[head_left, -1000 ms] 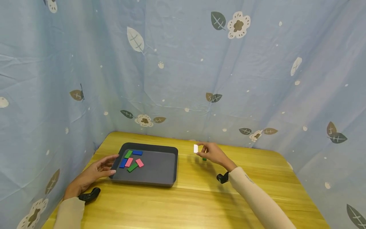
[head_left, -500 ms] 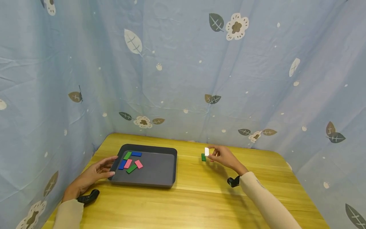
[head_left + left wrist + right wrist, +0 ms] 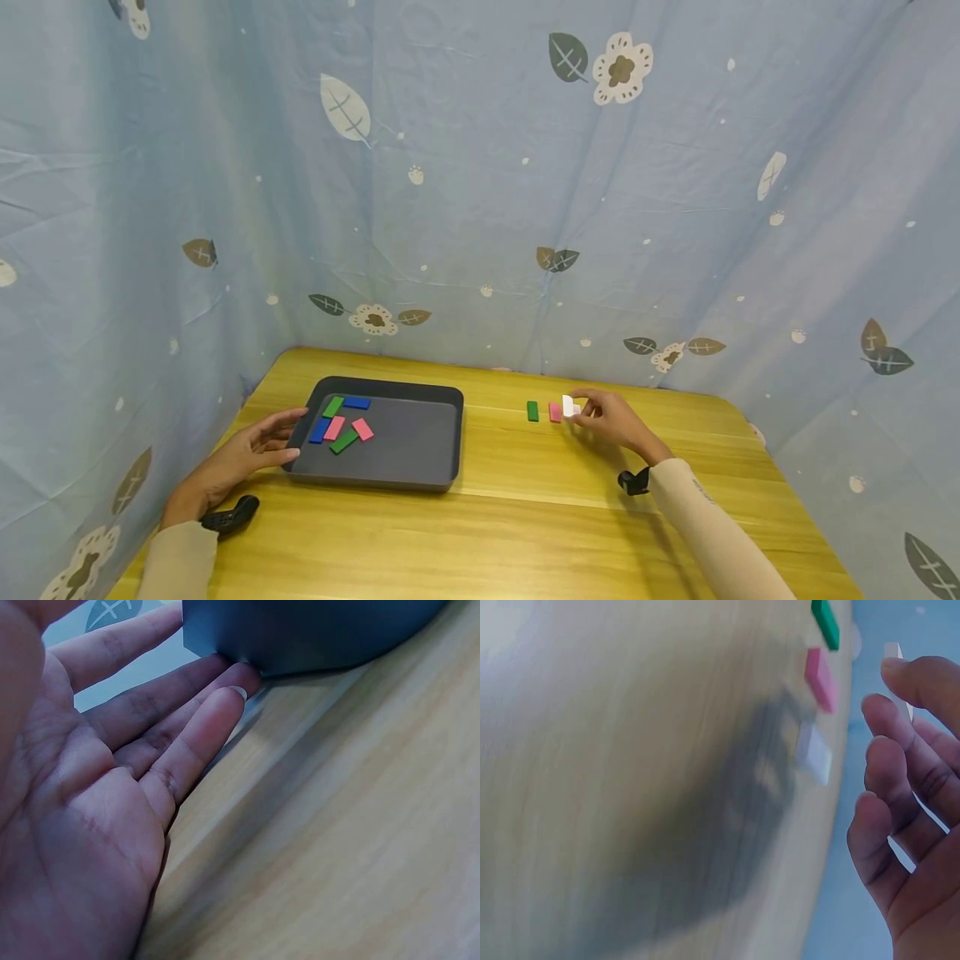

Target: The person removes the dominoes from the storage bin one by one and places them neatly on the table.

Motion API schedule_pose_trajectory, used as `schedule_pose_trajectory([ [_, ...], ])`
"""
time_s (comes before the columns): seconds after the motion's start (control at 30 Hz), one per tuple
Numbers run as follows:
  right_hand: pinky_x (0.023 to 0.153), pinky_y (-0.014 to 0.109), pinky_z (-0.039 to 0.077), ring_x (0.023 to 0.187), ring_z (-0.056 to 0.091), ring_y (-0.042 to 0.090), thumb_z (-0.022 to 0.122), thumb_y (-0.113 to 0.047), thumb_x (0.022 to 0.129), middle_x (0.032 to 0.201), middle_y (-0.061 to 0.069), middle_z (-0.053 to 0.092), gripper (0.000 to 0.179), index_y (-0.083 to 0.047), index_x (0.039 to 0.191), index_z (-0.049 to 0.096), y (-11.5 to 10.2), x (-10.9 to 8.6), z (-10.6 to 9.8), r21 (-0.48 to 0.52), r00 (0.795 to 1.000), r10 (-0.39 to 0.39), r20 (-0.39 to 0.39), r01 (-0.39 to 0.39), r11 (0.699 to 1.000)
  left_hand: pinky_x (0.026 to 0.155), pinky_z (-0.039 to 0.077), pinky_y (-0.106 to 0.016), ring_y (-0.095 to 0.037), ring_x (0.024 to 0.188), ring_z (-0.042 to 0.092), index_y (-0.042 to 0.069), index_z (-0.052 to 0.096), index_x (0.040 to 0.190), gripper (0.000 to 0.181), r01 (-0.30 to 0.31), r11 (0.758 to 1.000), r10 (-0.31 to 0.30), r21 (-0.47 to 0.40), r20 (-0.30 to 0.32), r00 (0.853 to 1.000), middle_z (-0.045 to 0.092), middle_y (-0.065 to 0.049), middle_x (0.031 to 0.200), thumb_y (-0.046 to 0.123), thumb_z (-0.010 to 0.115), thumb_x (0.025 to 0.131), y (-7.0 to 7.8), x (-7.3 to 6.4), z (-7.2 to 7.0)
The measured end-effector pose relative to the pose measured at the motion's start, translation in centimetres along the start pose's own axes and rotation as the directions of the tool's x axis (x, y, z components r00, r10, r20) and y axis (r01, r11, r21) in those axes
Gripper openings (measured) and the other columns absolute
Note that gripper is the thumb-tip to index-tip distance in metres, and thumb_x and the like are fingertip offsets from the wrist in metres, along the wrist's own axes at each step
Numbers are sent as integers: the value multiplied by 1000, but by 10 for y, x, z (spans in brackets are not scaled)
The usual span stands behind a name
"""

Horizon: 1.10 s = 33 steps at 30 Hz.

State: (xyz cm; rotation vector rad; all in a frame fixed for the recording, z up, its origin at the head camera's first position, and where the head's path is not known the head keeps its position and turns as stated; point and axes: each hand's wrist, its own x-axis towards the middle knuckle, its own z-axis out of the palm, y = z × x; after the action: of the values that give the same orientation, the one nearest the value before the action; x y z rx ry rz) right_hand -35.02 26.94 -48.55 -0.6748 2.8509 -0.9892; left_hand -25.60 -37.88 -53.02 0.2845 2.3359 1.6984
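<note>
So the dark grey tray (image 3: 416, 437) sits on the wooden table (image 3: 375, 550) with two blue blocks (image 3: 357, 402), two pink blocks (image 3: 334, 427) and two green blocks (image 3: 345, 441) lying toward its left end; the left hand (image 3: 247, 454) is at the tray's left side, fingers pretty much straight and touching its wall, not gripping anything; out past the tray's right side the right hand (image 3: 611, 421) has a white block (image 3: 567, 406) pinched up off the table; heading away from the tray there's a lone green block (image 3: 532, 411), then a lone pink one (image 3: 555, 412), then another white one (image 3: 812, 754)
</note>
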Motion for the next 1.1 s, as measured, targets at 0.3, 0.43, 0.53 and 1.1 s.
schedule_pose_trajectory([
  [0.3,61,28,48,65,57,16,75,-12,96,80,4,69,44,-3,137,63,22,-12,-7,-8,998,59,14,-59,998,94,47,-45,-39,131,40,17,34,162,69,18,1000,-18,0,-8,1000,30,-17,161,21,67,102,-1,0,1],
  [0.43,62,29,48,66,58,16,75,-12,96,79,3,68,44,0,136,63,32,-17,-12,-31,998,56,-1,-56,998,92,48,-44,-34,126,43,16,34,161,68,-6,1000,6,6,-7,1000,33,-18,159,19,67,102,-1,0,1],
  [0.53,62,28,48,67,58,14,75,-12,95,78,-1,67,44,3,135,63,40,-20,-14,-46,999,53,-10,-53,998,91,49,-42,-29,124,45,16,34,161,68,-9,1000,9,6,-7,1000,33,-17,159,19,67,102,-1,0,0],
  [1.1,61,28,47,65,55,15,73,-16,98,79,-2,64,45,4,136,61,55,-22,-15,-84,992,120,33,-117,990,94,46,-45,-40,129,40,15,35,161,69,5,1000,-5,13,-17,1000,32,-18,160,22,69,101,3,-1,1],
])
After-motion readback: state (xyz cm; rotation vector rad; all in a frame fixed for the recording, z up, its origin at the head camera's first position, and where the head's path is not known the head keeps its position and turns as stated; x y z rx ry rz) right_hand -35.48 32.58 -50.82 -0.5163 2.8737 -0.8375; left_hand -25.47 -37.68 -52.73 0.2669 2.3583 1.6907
